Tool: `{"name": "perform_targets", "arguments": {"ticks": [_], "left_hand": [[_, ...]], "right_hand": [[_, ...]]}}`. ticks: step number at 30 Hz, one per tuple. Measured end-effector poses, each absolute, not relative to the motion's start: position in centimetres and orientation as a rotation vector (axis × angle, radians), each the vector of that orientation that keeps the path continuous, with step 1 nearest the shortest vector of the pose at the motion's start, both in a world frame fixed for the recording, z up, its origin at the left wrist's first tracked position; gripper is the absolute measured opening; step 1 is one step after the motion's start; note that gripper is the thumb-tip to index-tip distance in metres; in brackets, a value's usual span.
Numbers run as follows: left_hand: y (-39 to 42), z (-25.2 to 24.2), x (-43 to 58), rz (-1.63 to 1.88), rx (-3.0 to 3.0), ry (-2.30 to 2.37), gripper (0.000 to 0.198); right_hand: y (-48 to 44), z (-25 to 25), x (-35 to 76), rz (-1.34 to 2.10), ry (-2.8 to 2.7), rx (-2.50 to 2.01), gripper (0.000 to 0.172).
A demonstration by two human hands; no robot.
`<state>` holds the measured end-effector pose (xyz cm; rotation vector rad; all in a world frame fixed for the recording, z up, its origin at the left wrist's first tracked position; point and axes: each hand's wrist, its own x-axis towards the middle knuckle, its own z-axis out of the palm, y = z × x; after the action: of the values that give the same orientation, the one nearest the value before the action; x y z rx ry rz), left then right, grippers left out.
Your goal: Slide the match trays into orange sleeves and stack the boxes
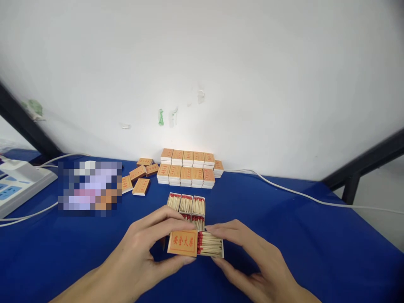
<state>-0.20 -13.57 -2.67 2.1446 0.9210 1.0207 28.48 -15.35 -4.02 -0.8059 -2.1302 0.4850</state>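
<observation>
My left hand (143, 248) pinches the orange sleeve of a matchbox (183, 243) between thumb and fingers. My right hand (249, 256) grips the white inner tray (211, 245) of that box, which sticks out to the right and shows red-tipped matches. Just behind the box lie several open trays of matches (187, 205) on the blue table (303, 244).
Neat stacks of closed orange matchboxes (187, 167) stand against the white wall, with a few loose boxes (141, 174) to their left. A white power strip (19, 183) and cables lie at far left. A white cable (299, 194) runs along the right.
</observation>
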Motion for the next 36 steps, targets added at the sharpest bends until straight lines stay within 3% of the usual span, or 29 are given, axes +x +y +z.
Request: {"name": "perform_targets", "arguments": {"ticks": [22, 36], "left_hand": [[-13.4, -3.2, -0.2, 1.002, 2.063, 0.965, 0.041], [-13.6, -3.4, 0.2, 0.912, 1.826, 0.944, 0.039]], "right_hand": [[-16.0, -3.6, 28.7, 0.625, -2.034, -0.76, 0.054], [-16.6, -3.9, 28.4, 0.751, -1.891, -0.766, 0.048]]}}
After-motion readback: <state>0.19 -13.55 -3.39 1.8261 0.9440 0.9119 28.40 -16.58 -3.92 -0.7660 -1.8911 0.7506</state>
